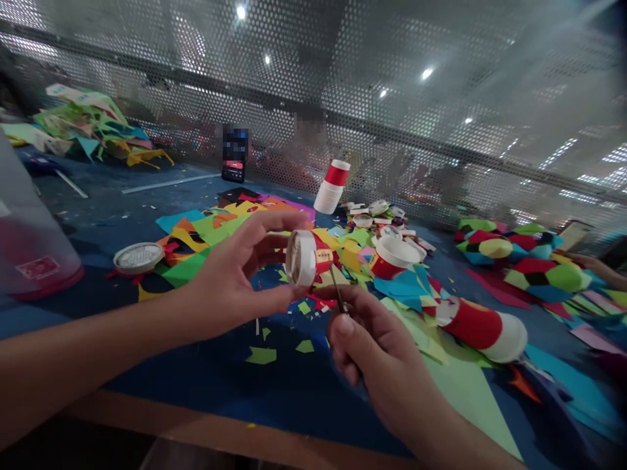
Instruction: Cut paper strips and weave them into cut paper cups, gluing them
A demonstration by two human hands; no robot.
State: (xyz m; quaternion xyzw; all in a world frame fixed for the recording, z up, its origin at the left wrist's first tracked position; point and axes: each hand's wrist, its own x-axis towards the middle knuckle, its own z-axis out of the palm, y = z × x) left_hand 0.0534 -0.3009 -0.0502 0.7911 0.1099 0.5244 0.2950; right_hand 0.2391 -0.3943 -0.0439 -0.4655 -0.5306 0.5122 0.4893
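Note:
My left hand (245, 271) holds a cut-down paper cup (307, 261) between thumb and fingers, its round base turned toward the left. Red printed wall remains on the cup's right side. My right hand (367, 343) grips a pair of scissors (337, 287), with the fingers wrapped around the handles. The blades point up and touch or nearly touch the cup's red wall; I cannot tell which. Below both hands, green paper scraps (261, 355) lie on the blue table (210, 378).
Coloured paper (210, 228) lies behind my hands. A cup stack (333, 186) leans near the perforated screen (274, 78), with a phone (235, 153) to its left. Rightward are a red-and-white cup (482, 329) and colourful paper balls (546, 274). A translucent container (36, 228) stands left.

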